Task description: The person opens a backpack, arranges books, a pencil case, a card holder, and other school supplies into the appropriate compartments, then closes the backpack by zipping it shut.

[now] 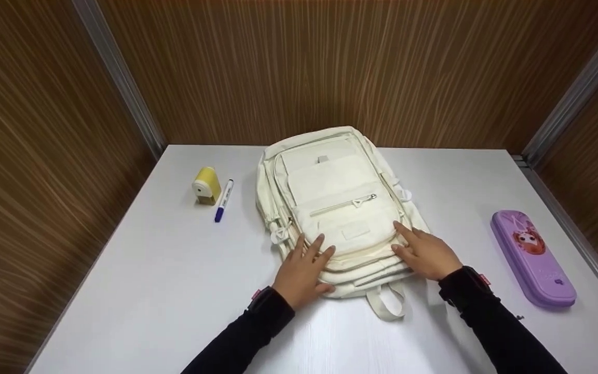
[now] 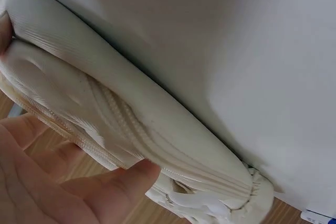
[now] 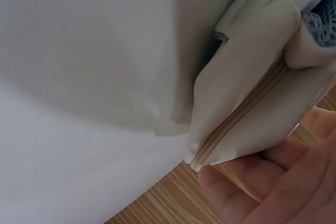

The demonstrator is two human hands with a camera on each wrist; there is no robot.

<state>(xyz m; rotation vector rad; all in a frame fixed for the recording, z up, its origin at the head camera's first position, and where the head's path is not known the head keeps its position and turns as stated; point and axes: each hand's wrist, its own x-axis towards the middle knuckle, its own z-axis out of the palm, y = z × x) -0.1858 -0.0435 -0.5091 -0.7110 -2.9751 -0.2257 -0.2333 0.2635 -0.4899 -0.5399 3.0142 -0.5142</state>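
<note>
A cream backpack [image 1: 338,182] lies on its back, its front pocket and zip pull [image 1: 358,202] facing up and a fabric loop [image 1: 387,306] at the near end. My left hand [image 1: 299,275] rests on its lower left corner, fingers spread over the fabric and thumb lower by the near edge. At the lower right side, my right hand [image 1: 430,254] touches the bag with loosely extended fingers. In the left wrist view the left fingers [image 2: 121,187] lie along the backpack's side [image 2: 115,93]. The right wrist view has the right hand [image 3: 283,187] against a zipped corner [image 3: 247,98].
On the white table [image 1: 174,291], a yellow pencil sharpener [image 1: 207,184] and a white marker with a blue cap [image 1: 224,201] are left of the bag. A purple pencil case [image 1: 532,259] lies far right. Wood-grain panels [image 1: 330,67] stand at the back and sides.
</note>
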